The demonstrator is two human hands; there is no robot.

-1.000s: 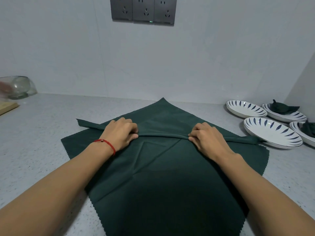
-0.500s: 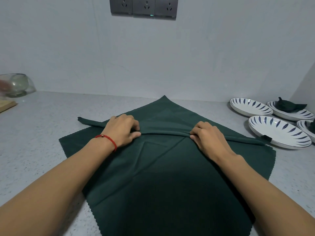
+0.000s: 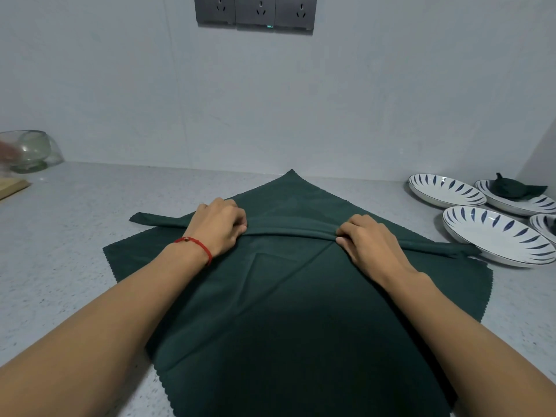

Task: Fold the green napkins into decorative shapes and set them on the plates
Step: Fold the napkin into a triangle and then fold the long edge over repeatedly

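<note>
Your green napkin (image 3: 288, 311) lies spread as a diamond on the middle of the grey counter (image 3: 60, 266), one corner pointing at the back wall. A rolled band crosses it from side to side. Your left hand (image 3: 218, 227) and right hand (image 3: 368, 243) both pinch that band with curled fingers, well apart along it. A red string bracelet (image 3: 197, 246) circles your left wrist. At the counter's right edge sit patterned plates (image 3: 496, 239); a folded napkin (image 3: 511, 188) rests on the far one. A glass bowl (image 3: 28, 150) stands at the back left corner. Wall sockets (image 3: 255, 12) show a small green display, too tiny to read.
</note>
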